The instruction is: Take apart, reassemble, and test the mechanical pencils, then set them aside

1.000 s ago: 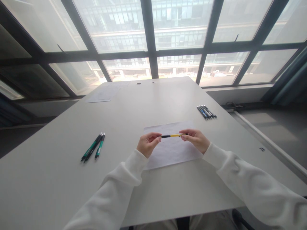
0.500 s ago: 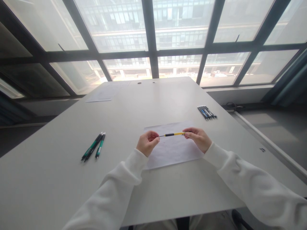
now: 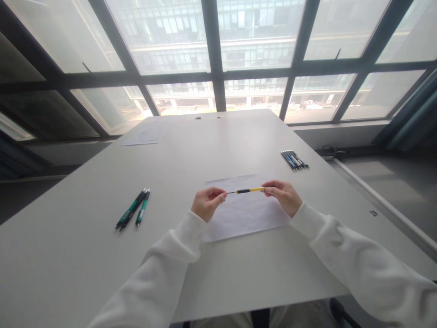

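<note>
Above the paper sheet (image 3: 247, 218), a yellow pen barrel (image 3: 256, 189) with a black grip lies level between my two hands. My right hand (image 3: 285, 197) pinches its right end, and the fingers cover that tip. From the barrel's left end sticks a thin dark pen refill (image 3: 231, 192). The finger and thumb of my left hand (image 3: 207, 203) are closed on the refill's outer end. How far the refill reaches inside the barrel is hidden.
To the left lie several green and black pens (image 3: 133, 209). A row of pens (image 3: 295, 160) is at the right. Another paper sheet (image 3: 141, 133) rests at the far left of the white table (image 3: 85, 255), which stands by large windows.
My left hand has shifted slightly left and the barrel slightly right, so a little more of the thin refill shows between them. The right hand is nearly still.
</note>
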Motion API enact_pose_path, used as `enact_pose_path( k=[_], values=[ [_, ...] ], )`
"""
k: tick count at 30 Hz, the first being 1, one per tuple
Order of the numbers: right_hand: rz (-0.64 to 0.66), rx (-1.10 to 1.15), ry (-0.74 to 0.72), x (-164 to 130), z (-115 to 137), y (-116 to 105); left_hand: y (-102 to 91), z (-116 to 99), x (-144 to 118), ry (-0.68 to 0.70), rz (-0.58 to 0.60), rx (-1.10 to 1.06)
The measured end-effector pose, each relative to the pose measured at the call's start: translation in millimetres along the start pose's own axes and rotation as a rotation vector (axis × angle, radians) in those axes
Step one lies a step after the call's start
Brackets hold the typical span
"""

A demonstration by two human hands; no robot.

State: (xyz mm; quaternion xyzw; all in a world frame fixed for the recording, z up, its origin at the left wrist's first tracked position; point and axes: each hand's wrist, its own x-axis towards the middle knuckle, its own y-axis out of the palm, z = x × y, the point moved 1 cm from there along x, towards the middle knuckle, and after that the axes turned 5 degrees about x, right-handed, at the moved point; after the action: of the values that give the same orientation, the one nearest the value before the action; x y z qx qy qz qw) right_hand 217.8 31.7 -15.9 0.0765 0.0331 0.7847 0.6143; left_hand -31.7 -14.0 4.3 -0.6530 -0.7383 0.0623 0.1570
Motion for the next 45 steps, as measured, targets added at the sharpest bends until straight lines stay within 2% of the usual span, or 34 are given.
enact_pose_path(
  k=[3, 10, 14, 17, 23, 26, 33, 38, 41, 45],
  values=[
    [-0.070, 0.018, 0.009, 3.5, -2.3, -8.7, -6.3, 0.2, 2.5, -0.009, -0.031, -0.019],
    [-0.342, -0.015, -0.017, 13.2, -7.1, -37.1, -14.5, -1.9, 4.1, -0.044, -0.107, -0.069],
    [-0.417, -0.079, -0.023, 15.8, -5.9, -43.2, -14.5, -0.1, 5.0, -0.060, -0.122, -0.083],
    [-0.354, -0.208, -0.032, 14.8, -4.5, -39.4, -12.6, 3.7, 5.8, -0.066, -0.125, -0.083],
    [-0.035, -0.525, -0.049, 11.1, -5.2, -22.5, -6.8, 7.6, 5.8, -0.086, -0.030, -0.075],
    [0.046, -0.688, -0.170, 11.3, -5.5, -17.1, -4.2, 5.8, 5.1, -0.075, 0.025, -0.051],
    [0.127, -0.981, -0.427, 14.2, -6.1, -16.0, 2.6, 1.7, 3.1, -0.069, 0.097, 0.004],
    [0.112, -0.939, -0.603, 3.0, 8.3, -3.3, 7.5, -1.7, -0.4, -0.037, 0.093, 0.045],
    [0.188, -0.876, -0.668, -6.2, 17.3, 7.7, 9.4, -4.7, -2.7, -0.013, 0.094, 0.067],
    [0.273, -0.830, -0.684, -11.1, 21.3, 15.0, 10.9, -6.2, -2.4, 0.002, 0.081, 0.072]
  ],
)
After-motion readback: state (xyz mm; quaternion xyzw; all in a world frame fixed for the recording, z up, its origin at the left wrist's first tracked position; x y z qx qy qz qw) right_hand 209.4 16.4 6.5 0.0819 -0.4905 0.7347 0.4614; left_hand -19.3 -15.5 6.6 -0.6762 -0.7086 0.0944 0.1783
